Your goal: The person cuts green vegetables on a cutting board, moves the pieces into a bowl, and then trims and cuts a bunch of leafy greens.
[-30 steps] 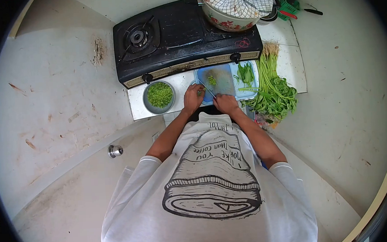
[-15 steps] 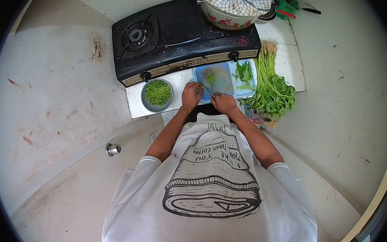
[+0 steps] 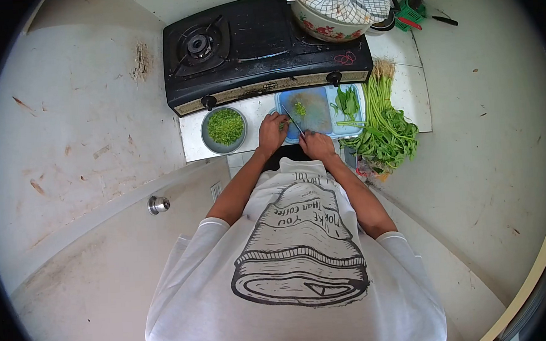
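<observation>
My right hand [image 3: 317, 145] is closed around the handle of a knife [image 3: 293, 120], whose blade slants up and left across a blue cutting board [image 3: 317, 121]. Left of the blade, my left hand [image 3: 273, 132] has its fingers curled at the board's edge, pinching a bit of green stalk [image 3: 283, 125] that mostly stays hidden under them. A small pile of chopped greens [image 3: 299, 109] lies on the board beyond the blade. Several loose green leaves [image 3: 346, 102] rest on the light blue tray [image 3: 359, 128] at the board's right.
A grey bowl [image 3: 205, 141] full of finely chopped greens [image 3: 225, 126] stands at the left. Behind runs a black gas stove [image 3: 259, 40] carrying a cloth-covered pot [image 3: 333, 29]. At the right lies a large bunch of leafy greens [image 3: 389, 119]; a green basket [image 3: 410, 12] holds utensils.
The whole view has shifted slightly, so the stove, bowl and board appear a little further right. Both hands keep nearly the same place, with the knife still over the board.
</observation>
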`<state>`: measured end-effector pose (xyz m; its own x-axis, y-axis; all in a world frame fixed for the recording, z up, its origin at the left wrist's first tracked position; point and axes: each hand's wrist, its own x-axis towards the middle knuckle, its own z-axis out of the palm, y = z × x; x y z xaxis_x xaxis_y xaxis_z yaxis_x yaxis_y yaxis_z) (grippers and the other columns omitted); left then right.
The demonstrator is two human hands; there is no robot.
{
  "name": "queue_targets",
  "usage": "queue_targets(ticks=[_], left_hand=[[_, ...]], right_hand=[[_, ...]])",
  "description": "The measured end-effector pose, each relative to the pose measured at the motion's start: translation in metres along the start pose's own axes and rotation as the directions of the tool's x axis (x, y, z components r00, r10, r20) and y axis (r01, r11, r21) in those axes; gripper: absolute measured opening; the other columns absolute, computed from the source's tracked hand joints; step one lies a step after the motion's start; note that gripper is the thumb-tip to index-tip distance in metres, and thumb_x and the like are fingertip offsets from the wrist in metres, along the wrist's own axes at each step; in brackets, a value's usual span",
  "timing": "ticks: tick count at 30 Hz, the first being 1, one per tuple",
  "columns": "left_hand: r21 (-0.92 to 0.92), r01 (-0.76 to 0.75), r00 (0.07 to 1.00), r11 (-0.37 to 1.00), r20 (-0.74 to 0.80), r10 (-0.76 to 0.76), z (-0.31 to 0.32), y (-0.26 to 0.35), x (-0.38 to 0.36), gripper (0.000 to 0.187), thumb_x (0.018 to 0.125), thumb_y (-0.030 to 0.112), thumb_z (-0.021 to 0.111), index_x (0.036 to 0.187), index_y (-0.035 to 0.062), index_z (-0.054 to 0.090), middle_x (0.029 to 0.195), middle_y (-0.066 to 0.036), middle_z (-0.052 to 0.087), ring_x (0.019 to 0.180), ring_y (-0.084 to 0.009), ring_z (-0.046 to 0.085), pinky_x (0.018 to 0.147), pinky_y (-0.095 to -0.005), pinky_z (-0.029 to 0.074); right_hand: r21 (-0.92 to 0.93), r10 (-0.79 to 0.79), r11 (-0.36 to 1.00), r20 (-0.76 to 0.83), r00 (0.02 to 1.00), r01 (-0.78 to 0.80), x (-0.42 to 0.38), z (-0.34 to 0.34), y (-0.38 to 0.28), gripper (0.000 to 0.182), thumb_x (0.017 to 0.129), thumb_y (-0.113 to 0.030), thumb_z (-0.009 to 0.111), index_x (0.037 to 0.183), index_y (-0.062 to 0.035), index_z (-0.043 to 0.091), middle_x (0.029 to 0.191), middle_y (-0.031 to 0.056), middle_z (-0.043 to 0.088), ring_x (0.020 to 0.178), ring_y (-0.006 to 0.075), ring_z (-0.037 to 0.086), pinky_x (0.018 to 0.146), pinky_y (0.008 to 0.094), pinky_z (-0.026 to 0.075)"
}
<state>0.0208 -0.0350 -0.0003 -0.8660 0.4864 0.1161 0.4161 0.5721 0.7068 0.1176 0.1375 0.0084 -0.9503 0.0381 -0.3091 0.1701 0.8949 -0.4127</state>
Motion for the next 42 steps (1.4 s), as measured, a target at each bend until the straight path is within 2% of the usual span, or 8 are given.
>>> queue_targets(ticks=[6,12,18,21,27,30,42], left_hand=[[-0.008,0.020,1.000,1.000,0.014,-0.020,0.001,-0.001,0.000,0.016,0.081,0.006,0.071,0.097,0.0057,0.074,0.092,-0.011,0.066,0.091,-0.0352,0.061,0.085,-0.0440,0.052],[-0.010,0.008,1.000,1.000,-0.004,-0.008,0.005,-0.004,0.000,0.016,0.080,0.005,0.070,0.096,0.0044,0.073,0.091,-0.013,0.066,0.091,-0.0360,0.061,0.084,-0.0444,0.052],[-0.071,0.038,0.999,0.997,-0.033,-0.040,0.008,-0.007,-0.001,0.013,0.081,0.006,0.071,0.093,0.0033,0.072,0.089,-0.013,0.068,0.089,-0.0356,0.063,0.084,-0.0442,0.052],[-0.071,0.012,0.999,0.997,-0.040,-0.015,0.007,-0.006,-0.002,0.012,0.081,0.007,0.072,0.092,0.0033,0.072,0.089,-0.013,0.069,0.090,-0.0353,0.064,0.083,-0.0441,0.052],[-0.078,0.083,0.996,0.993,-0.004,-0.084,0.005,-0.004,-0.001,0.012,0.082,0.008,0.071,0.094,0.0038,0.072,0.089,-0.013,0.068,0.091,-0.0353,0.065,0.083,-0.0445,0.053],[-0.121,0.133,0.991,0.984,-0.002,-0.134,0.008,-0.004,-0.001,0.013,0.082,0.009,0.072,0.094,0.0039,0.073,0.088,-0.014,0.068,0.090,-0.0358,0.066,0.082,-0.0447,0.053],[-0.136,0.118,0.992,0.984,-0.018,-0.121,0.009,-0.003,-0.001,0.013,0.082,0.011,0.071,0.092,0.0033,0.072,0.088,-0.015,0.068,0.087,-0.0373,0.066,0.081,-0.0452,0.054]], right_hand=[[-0.013,-0.007,1.000,0.023,1.000,0.007,0.004,-0.002,-0.003,0.044,0.103,-0.040,0.051,0.096,-0.0007,0.069,0.078,0.0277,0.071,0.076,0.0464,0.071,0.073,0.0546,0.057],[-0.022,-0.046,0.999,-0.018,0.999,0.046,0.025,0.004,-0.009,0.044,0.104,-0.039,0.050,0.096,-0.0011,0.069,0.080,0.0270,0.072,0.077,0.0450,0.072,0.074,0.0532,0.058],[-0.028,-0.014,0.999,0.039,0.999,0.015,0.010,0.002,-0.003,0.044,0.104,-0.039,0.050,0.094,-0.0014,0.069,0.083,0.0265,0.073,0.078,0.0443,0.073,0.075,0.0524,0.058],[-0.054,0.011,0.998,0.042,0.999,-0.009,0.006,0.008,-0.001,0.043,0.104,-0.040,0.050,0.094,-0.0015,0.069,0.082,0.0262,0.072,0.078,0.0441,0.073,0.075,0.0521,0.059],[-0.043,-0.038,0.998,0.010,0.999,0.038,0.022,0.007,-0.005,0.043,0.104,-0.039,0.051,0.094,-0.0008,0.068,0.081,0.0260,0.072,0.077,0.0440,0.073,0.074,0.0523,0.058],[-0.024,-0.001,1.000,0.001,1.000,0.001,0.016,0.003,-0.005,0.043,0.104,-0.039,0.051,0.094,-0.0008,0.068,0.080,0.0264,0.072,0.076,0.0445,0.072,0.073,0.0524,0.058],[0.002,-0.021,1.000,0.006,1.000,0.021,0.009,-0.002,-0.009,0.044,0.103,-0.039,0.051,0.096,0.0015,0.066,0.077,0.0287,0.070,0.073,0.0463,0.071,0.070,0.0552,0.058]])
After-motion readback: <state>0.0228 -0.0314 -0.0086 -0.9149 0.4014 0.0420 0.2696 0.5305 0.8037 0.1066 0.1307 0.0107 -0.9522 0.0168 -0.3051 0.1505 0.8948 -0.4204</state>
